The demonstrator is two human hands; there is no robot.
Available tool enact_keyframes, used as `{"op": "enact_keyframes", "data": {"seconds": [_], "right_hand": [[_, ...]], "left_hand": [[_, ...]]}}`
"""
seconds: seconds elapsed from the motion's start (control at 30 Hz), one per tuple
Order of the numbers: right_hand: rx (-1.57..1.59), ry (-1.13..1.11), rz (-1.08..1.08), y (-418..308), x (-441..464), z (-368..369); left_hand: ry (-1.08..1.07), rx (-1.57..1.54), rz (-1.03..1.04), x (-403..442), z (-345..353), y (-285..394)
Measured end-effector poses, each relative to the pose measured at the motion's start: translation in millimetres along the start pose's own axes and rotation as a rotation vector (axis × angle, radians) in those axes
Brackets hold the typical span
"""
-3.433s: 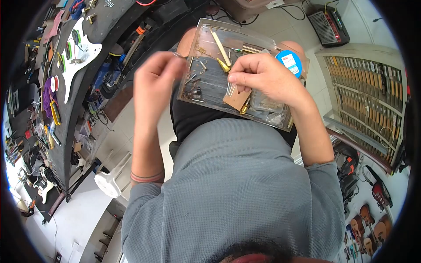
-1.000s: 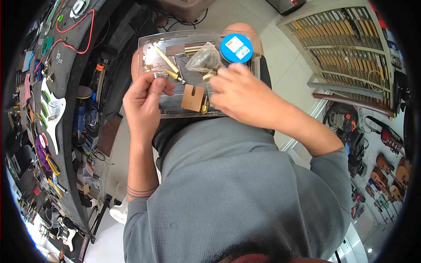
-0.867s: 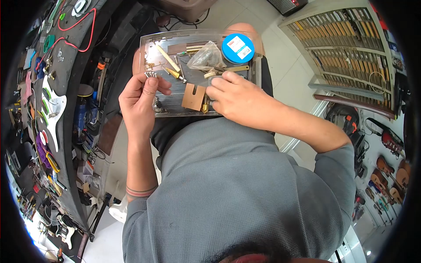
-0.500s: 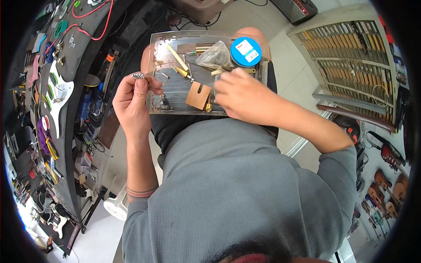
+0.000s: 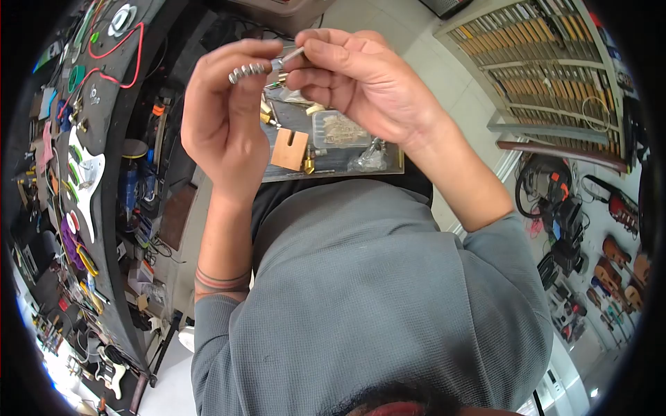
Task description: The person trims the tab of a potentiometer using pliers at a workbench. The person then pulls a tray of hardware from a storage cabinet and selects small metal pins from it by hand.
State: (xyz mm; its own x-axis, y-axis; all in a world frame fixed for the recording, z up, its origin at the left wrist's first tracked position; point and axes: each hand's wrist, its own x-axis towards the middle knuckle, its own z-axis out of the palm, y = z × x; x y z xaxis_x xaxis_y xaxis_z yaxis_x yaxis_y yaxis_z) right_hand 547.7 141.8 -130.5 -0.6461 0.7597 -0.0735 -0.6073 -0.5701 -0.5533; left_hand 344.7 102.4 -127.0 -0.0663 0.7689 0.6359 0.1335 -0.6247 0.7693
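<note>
My left hand [image 5: 225,128] is raised over the left side of the tray, fingers closed around a row of small, rounded silver metal pieces [image 5: 248,71]. Facing it, my right hand [image 5: 371,80] pinches a thin silver rod [image 5: 294,55] between thumb and fingertips. The rod's lower end comes close to my left fingers; whether it touches them I cannot tell. Below both hands, the clear tray [image 5: 340,176] rests on my lap. In it lie a slotted wooden block [image 5: 290,149], a brass piece [image 5: 309,165], a small clear plastic box [image 5: 340,130] and a clear bag [image 5: 368,158].
A cluttered dark workbench [image 5: 104,229] runs along the left, bearing a white guitar pickguard [image 5: 87,170] and a red cable [image 5: 132,75]. At upper right stands a rack of wooden-handled tools [image 5: 527,62]. Guitar bodies [image 5: 610,260] hang at far right.
Both hands have risen and come together above the tray. My right hand has left the tray's contents and now holds the thin rod. The view has shifted slightly.
</note>
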Motion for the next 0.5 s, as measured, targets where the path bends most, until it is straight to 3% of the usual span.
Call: {"op": "enact_keyframes", "data": {"seconds": [0.07, 0.17, 0.33, 0.5], "right_hand": [[0.087, -0.055, -0.098, 7, -1, 10], [0.074, 0.092, -0.245, 19, -1, 15], [-0.244, 0.213, -0.403, 26, -7, 10], [-0.357, 0.281, -0.35, 9, -14, 7]], "left_hand": [[0.063, -0.149, -0.062, 4, 19, -5], [0.094, -0.262, -0.107, 8, 42, -9], [0.092, -0.352, -0.244, 5, 61, -8], [0.021, -0.301, -0.318, 7, 62, -7]]}}
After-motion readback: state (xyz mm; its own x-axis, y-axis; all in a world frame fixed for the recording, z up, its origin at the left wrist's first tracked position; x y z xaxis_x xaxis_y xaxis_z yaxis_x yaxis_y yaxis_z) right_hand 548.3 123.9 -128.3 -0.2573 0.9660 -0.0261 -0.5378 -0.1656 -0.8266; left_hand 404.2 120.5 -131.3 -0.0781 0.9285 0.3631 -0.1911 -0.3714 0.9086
